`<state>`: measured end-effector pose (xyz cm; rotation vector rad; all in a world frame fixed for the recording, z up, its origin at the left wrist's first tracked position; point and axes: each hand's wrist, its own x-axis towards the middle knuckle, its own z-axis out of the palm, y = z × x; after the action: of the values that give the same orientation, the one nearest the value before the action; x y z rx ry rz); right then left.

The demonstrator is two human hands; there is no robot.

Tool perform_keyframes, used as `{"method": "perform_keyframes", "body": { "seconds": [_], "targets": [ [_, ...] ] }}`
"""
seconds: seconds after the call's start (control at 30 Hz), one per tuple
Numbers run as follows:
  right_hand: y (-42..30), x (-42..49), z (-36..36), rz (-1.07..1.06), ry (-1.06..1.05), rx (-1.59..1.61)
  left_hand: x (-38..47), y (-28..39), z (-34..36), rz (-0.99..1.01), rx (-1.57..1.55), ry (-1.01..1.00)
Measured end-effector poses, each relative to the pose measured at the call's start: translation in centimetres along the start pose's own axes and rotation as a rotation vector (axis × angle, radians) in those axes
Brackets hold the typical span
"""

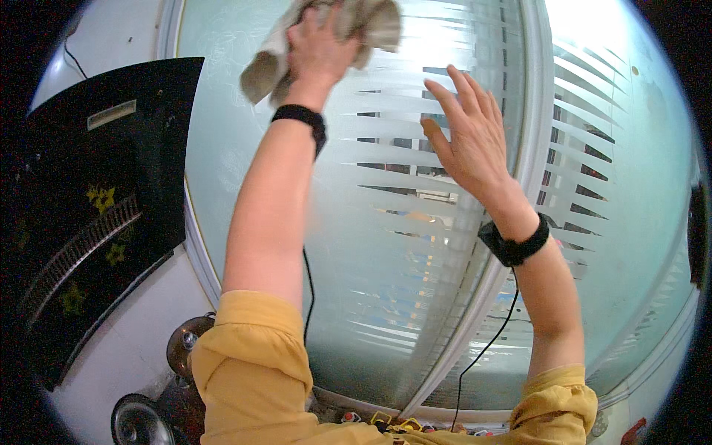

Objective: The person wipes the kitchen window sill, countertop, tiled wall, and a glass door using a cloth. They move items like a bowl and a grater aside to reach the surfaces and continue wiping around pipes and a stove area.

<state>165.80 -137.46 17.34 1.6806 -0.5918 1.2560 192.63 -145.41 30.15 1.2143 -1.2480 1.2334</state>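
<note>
My left hand (321,55) is raised at the top and presses a bunched grey-brown cloth (374,25) to a frosted glass panel (267,167); the cloth looks slightly blurred. To its right, my right hand (473,133) is held up with fingers spread and nothing in it, in front of the same panel's striped part. Whether its fingertips touch the glass I cannot tell. Both wrists wear black bands with thin black cables, and yellow sleeves are rolled up at the elbows.
A metal frame post (537,100) divides the glass from another striped panel (639,222) at right. A black glossy panel with yellow flowers (111,222) hangs at left. Lower left are metal pot lids (136,423). Several bottles with yellow handles (411,424) stand along the bottom.
</note>
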Motion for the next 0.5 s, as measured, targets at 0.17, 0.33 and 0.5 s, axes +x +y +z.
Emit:
{"method": "perform_keyframes", "body": {
  "seconds": [0.17, 0.33, 0.5],
  "targets": [
    [-1.8, 3.6, 6.6, -0.020, -0.152, -0.185, -5.6, -12.0, 2.6, -0.225, -0.133, 0.108],
    [-2.3, 4.6, 8.6, -0.128, -0.238, -0.298, -8.0, -11.8, 2.7, -0.289, -0.183, -0.031],
    [-2.8, 4.8, 8.1, -0.144, -0.293, -0.339, 0.4, -3.8, -0.9, -0.042, -0.282, 0.046]
  ]
}}
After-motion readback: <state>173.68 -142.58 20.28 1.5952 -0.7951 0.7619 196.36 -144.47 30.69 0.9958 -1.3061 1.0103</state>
